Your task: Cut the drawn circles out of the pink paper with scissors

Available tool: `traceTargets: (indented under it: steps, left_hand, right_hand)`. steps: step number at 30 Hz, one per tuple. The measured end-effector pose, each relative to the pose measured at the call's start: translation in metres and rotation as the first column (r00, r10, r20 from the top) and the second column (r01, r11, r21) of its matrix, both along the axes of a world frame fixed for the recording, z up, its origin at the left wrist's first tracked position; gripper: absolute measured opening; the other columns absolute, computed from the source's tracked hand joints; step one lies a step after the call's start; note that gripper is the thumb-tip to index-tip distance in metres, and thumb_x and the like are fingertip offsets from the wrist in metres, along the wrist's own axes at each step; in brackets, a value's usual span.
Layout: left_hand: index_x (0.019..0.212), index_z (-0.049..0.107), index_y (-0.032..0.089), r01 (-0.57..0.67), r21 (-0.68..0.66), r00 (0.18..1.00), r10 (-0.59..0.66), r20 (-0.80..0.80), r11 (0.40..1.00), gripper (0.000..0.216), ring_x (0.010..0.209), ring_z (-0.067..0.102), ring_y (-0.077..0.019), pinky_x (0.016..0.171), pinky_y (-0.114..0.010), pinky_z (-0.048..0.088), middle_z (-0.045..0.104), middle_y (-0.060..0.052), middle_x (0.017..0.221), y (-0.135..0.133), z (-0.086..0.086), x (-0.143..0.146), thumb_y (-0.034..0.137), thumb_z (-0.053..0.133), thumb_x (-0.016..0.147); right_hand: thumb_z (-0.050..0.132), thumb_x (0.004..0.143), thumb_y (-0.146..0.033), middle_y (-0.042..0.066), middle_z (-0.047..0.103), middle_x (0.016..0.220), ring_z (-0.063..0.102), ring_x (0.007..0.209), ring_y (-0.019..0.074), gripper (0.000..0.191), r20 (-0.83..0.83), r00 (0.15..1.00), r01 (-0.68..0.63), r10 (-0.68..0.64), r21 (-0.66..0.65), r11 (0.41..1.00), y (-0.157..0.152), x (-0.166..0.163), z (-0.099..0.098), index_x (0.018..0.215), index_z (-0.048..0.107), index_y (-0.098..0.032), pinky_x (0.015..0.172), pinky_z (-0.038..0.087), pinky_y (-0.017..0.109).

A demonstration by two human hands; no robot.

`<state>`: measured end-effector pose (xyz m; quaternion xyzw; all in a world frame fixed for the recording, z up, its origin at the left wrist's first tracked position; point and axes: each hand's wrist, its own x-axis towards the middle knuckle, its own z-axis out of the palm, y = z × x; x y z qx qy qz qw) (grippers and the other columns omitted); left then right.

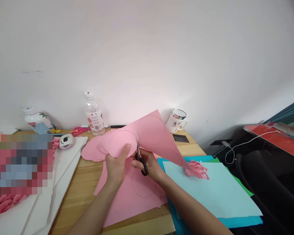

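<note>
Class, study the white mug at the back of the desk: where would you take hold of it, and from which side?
Probably by its handle, coming from the right. The white mug stands upright with the handle jutting right, clear of other things, while the pink sheet crowds its left side.
</note>
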<state>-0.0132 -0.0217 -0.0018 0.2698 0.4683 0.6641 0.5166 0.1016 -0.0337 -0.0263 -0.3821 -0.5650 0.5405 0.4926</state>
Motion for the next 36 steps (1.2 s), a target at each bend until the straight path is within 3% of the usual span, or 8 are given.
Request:
traceTargets:
  steps: [4,12,21,30,36]
  left_hand:
    - [0.075,0.068,0.010,-0.035,-0.037,0.985,0.028,-0.172,0.999,0.028,0.074,0.067,-0.0193,0.065,-0.028,0.054,0.072,-0.009,0.078,-0.005,0.002,-0.001,0.028,0.078,0.056]
    - [0.074,0.067,0.010,-0.078,-0.052,0.966,0.063,-0.251,0.996,0.029,0.073,0.067,-0.0209,0.064,-0.029,0.055,0.073,-0.009,0.078,-0.007,0.000,-0.001,0.026,0.078,0.052]
    - [0.073,0.068,0.010,-0.062,-0.069,0.972,0.044,-0.229,0.996,0.025,0.073,0.067,-0.0214,0.064,-0.030,0.055,0.072,-0.009,0.076,-0.011,0.007,0.001,0.026,0.076,0.056]
    - [0.076,0.067,0.010,-0.051,-0.072,0.969,0.032,-0.246,0.996,0.026,0.076,0.068,-0.0213,0.066,-0.029,0.054,0.073,-0.009,0.078,-0.012,0.006,0.001,0.028,0.075,0.058]
    - [0.075,0.068,0.010,-0.066,-0.086,0.972,0.045,-0.232,0.994,0.028,0.074,0.067,-0.0208,0.064,-0.029,0.054,0.073,-0.009,0.079,-0.013,0.009,0.001,0.027,0.076,0.055]
  right_hand:
    - [0.074,0.063,-0.049,-0.004,0.043,0.064,0.038,0.057,0.0100,0.039,0.005,0.999,-0.045,0.045,0.014,0.999,-0.002,0.004,0.003,0.069,0.050,-0.018,0.054,0.033,0.024]
    - [0.076,0.061,-0.049,-0.003,0.044,0.067,0.041,0.062,0.0112,0.041,-0.055,0.997,-0.064,0.063,-0.016,0.998,-0.001,0.005,-0.002,0.072,0.052,-0.018,0.058,0.034,0.025]
    - [0.074,0.057,-0.058,-0.002,0.043,0.066,0.039,0.061,0.0117,0.050,0.016,0.998,-0.054,0.055,-0.057,0.997,-0.001,0.004,0.001,0.068,0.045,-0.019,0.056,0.032,0.025]
    - [0.075,0.063,-0.047,-0.003,0.041,0.065,0.035,0.060,0.0106,0.042,-0.040,0.997,-0.075,0.073,-0.048,0.996,-0.001,0.003,-0.003,0.067,0.044,-0.019,0.055,0.028,0.024]
    - [0.072,0.060,-0.057,-0.004,0.038,0.062,0.034,0.058,0.0106,0.047,0.019,0.998,-0.059,0.060,-0.043,0.997,-0.002,0.004,0.000,0.068,0.044,-0.019,0.054,0.029,0.024]
